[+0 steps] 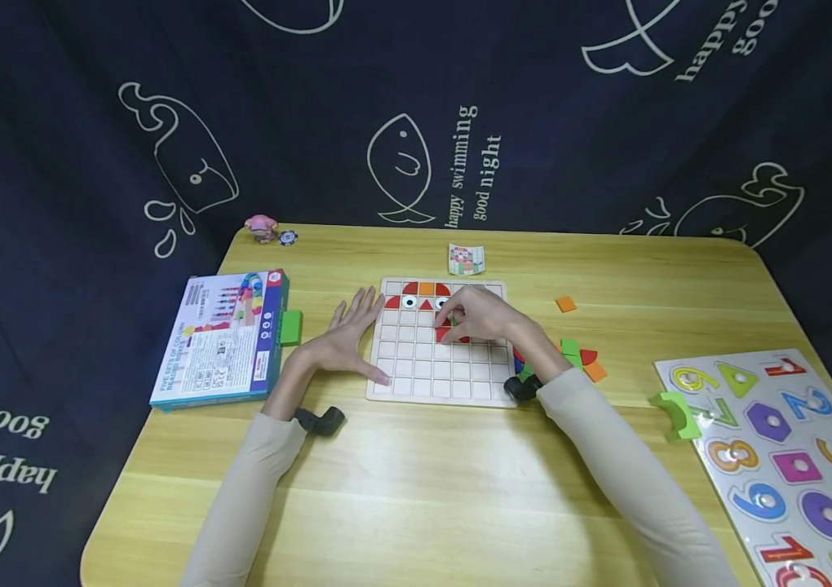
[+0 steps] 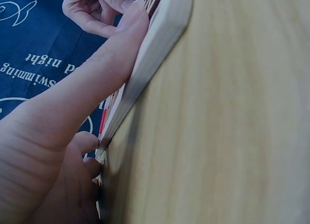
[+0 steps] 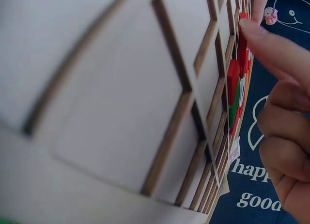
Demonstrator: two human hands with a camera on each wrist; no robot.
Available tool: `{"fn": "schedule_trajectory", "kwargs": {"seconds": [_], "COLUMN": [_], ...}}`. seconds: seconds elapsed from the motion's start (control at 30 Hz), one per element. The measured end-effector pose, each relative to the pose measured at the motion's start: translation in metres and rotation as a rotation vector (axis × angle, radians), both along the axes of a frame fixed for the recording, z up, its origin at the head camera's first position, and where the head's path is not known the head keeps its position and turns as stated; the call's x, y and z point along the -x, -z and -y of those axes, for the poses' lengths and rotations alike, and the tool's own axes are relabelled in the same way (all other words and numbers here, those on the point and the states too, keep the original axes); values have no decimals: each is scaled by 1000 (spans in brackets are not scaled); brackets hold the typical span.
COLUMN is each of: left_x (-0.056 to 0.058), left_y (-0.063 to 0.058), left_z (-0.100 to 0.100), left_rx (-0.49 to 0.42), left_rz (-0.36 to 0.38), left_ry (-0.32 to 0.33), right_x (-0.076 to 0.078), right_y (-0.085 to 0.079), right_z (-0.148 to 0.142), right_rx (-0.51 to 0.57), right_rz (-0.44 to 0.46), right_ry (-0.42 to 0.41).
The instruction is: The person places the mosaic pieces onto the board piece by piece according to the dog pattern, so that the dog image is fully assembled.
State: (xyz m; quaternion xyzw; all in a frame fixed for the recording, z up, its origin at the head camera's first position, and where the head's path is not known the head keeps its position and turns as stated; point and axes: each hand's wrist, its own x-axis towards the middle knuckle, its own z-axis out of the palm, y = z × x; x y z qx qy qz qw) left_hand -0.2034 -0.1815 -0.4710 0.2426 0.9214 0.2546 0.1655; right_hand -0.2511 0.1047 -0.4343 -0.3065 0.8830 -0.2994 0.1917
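Eye tiles [image 1: 409,302] clear in head view only

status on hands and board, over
Left hand spread at left edge of white square grid board. Right hand touching flat red tile. Board partly filled, partly hidden by right hand.

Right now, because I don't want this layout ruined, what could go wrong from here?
The right hand, down among the red pieces on the grid board, might nudge a neighbouring piece out of its square.
The black mount at its wrist sits close to the loose pieces beside the board's right edge and could sweep some aside.
The left hand, spread along the board's left edge, could slide the whole board if it pushes.
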Motion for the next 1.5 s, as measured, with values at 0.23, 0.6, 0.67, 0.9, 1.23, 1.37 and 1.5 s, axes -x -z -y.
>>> {"fn": "schedule_trajectory", "kwargs": {"seconds": [0.23,0.6,0.67,0.9,1.23,1.37,1.5], "left_x": [1,0,0,1,-1,-1,-1], "left_y": [-2,0,0,0,-2,-3,-3], "left_z": [-2,-2,-2,-3,-1,-1,-1], "left_rx": [10,14,15,15,6,-8,-6], "left_rz": [2,1,1,-2,6,6,9], "left_ry": [5,-2,-1,5,4,6,2], "right_x": [0,3,2,-5,-41,-51,-54], "right_y": [2,10,7,-19,-9,-1,4], "right_z": [-1,-1,-4,-45,-139,-152,-151], "right_rx": [32,155,165,131,-24,-65,-96], "right_rz": [2,182,199,125,143,207,197], "right_ry": [30,101,125,259,459,472,507]}}
